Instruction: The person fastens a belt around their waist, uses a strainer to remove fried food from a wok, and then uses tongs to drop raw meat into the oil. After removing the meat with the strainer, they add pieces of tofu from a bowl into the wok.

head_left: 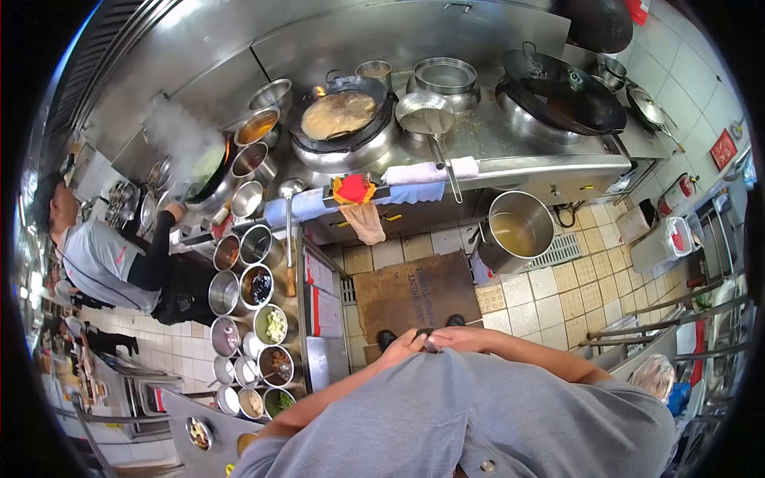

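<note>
Your left hand and right hand come together at the front of your grey shirt, a small dark item between their fingertips. Whether either hand is clamped on it, you cannot tell from this view, and the item is too small to name. The step in hand seems to be fingering that item close to the body, apart from the cooking; any reach for the worktop would call for freeing the fingers first.

Your elbows sit out at the sides and both forearms angle inward — low, bent, wrists meeting at your middle.

Just beyond the hands, your shoes show on a brown mat. Ahead and right, a deep pot of cloudy liquid stands in front of the worktop. On the worktop itself, a wok holds frothy brown liquid, and a strainer rests to its right, handle overhanging the edge. Farther left — beyond the cluster of metal ingredient pots — a co-worker reaches toward a steaming wok.
</note>
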Demonstrator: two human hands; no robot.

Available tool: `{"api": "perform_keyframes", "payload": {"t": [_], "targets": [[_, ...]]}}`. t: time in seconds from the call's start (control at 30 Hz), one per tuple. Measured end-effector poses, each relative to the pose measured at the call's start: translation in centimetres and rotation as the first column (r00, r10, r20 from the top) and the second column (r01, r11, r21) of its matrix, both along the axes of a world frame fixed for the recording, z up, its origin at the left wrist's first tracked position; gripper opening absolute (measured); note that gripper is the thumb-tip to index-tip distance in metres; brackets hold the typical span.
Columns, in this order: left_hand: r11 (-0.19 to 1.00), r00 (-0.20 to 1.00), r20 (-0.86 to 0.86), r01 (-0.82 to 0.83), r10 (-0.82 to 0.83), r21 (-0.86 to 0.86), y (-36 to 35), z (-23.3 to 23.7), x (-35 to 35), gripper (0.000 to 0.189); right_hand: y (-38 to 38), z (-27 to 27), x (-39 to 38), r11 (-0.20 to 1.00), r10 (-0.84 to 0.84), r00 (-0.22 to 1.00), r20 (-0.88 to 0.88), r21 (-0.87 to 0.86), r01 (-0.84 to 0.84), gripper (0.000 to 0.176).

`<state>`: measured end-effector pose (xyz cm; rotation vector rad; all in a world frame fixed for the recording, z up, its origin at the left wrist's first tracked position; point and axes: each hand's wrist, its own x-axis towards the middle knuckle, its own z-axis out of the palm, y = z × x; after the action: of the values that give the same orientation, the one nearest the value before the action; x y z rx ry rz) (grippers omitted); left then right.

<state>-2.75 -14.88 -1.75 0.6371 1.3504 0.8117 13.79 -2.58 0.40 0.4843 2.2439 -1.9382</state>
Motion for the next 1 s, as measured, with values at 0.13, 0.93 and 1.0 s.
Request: {"api": "perform_keyframes", "payload": {"t": [0.13, 0.93, 1.0], "targets": [[0.999, 0.954, -0.298, 0.036, -0.041, -0.023, 0.2, 1.5, -1.9, 0.027, 2.7, 2.2, 2.5, 0.999, 0.047, 0.985, 0.166, 0.017, -0.050, 0.034], [0.948, 0.971, -0.139, 0.223, -0.195, 0.228, 12.9, -1.9, -9.8, 0.016, 38.7, -10.7, -11.4, 0.475, -0.861, 0.508, 0.014, 0.375, 0.796, 0.050], [0.815, 0.869, 0.001, 0.463, -0.494, 0.348, 14.3, 1.0, -11.6, 0.021, 40.7, -9.1, -12.6, 0.337, -0.793, 0.584, -0.172, 0.675, 0.656, 0.053]]}}
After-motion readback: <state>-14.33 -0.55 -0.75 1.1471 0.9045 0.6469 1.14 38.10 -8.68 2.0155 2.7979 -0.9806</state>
